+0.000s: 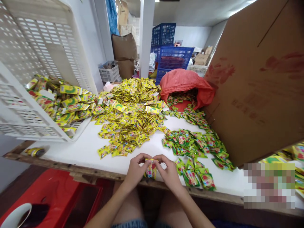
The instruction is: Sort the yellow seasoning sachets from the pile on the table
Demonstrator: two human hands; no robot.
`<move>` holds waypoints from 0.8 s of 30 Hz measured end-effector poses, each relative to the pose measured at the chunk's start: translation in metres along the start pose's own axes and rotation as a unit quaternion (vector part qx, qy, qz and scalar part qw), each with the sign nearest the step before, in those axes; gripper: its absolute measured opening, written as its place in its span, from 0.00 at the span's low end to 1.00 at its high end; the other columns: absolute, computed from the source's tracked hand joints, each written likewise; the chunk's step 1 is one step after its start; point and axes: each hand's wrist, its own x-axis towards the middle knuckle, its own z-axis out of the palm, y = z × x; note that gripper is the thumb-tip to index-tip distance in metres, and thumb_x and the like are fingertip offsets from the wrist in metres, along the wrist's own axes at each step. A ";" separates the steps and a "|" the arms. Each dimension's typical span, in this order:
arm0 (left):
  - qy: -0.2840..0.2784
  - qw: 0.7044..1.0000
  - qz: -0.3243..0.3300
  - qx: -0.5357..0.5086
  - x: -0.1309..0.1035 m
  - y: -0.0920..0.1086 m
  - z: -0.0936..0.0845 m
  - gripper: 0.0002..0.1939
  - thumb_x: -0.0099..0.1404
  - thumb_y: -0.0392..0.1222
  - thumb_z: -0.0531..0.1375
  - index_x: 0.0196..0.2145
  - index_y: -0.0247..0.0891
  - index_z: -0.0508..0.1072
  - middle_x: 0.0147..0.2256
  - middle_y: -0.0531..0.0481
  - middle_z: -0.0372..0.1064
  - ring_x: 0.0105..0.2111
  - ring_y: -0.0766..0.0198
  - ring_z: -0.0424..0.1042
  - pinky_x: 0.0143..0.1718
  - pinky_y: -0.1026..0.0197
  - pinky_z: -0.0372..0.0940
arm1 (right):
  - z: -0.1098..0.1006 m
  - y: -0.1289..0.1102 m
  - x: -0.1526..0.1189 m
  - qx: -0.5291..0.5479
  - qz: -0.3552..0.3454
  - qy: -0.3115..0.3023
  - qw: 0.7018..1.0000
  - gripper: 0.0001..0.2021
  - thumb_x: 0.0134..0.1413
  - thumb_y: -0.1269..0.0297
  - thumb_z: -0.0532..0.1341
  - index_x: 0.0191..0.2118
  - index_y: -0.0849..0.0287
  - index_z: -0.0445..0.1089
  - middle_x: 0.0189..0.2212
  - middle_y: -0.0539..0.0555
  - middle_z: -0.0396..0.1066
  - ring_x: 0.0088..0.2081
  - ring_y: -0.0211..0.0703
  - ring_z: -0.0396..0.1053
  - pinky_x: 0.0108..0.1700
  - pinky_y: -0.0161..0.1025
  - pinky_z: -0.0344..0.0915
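My left hand (137, 167) and my right hand (165, 169) meet at the table's front edge. Between them is a small yellow box (150, 169) with colourful print. Fingers and thumbs of both hands pinch its top end. Just right of my right hand lie several green sachets (190, 178). Beyond them spreads a larger heap of green sachets (187, 141). Ahead of my hands is a big pile of yellow sachets (128, 126), with some yellow boxes (153, 109) lying on it.
At left a white crate (57, 125) lies tipped, with yellow boxes (71, 99) inside. A red sack (184, 79) opens toward me, spilling green sachets. A large cardboard box (256, 88) leans at right. A red stool (42, 196) holding a cup (17, 217) stands below left.
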 end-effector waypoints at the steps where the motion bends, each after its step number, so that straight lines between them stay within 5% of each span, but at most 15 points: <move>1: 0.003 1.000 -0.007 0.004 0.002 0.001 0.000 0.09 0.58 0.43 0.57 0.32 0.35 0.71 0.29 0.49 0.71 0.30 0.63 0.69 0.34 0.63 0.63 | -0.001 0.000 0.003 -0.008 0.003 -0.007 1.000 0.08 0.54 0.62 0.55 0.35 0.58 0.69 0.28 0.51 0.71 0.30 0.40 0.67 0.34 0.35 0.63; 6: 0.007 1.000 -0.003 0.006 0.007 0.002 0.002 0.10 0.59 0.45 0.56 0.31 0.35 0.71 0.27 0.51 0.70 0.29 0.65 0.67 0.32 0.65 0.62 | -0.004 0.000 0.011 -0.007 0.010 -0.020 1.000 0.08 0.54 0.62 0.54 0.33 0.58 0.68 0.25 0.50 0.71 0.27 0.40 0.66 0.31 0.34 0.63; 24: -0.044 0.999 0.004 -0.030 -0.007 -0.012 -0.005 0.10 0.58 0.42 0.57 0.37 0.36 0.73 0.34 0.47 0.72 0.34 0.62 0.69 0.37 0.62 0.63 | 0.011 0.034 -0.017 0.012 -0.026 -0.006 1.000 0.11 0.54 0.60 0.55 0.40 0.54 0.70 0.39 0.56 0.71 0.43 0.50 0.67 0.45 0.46 0.65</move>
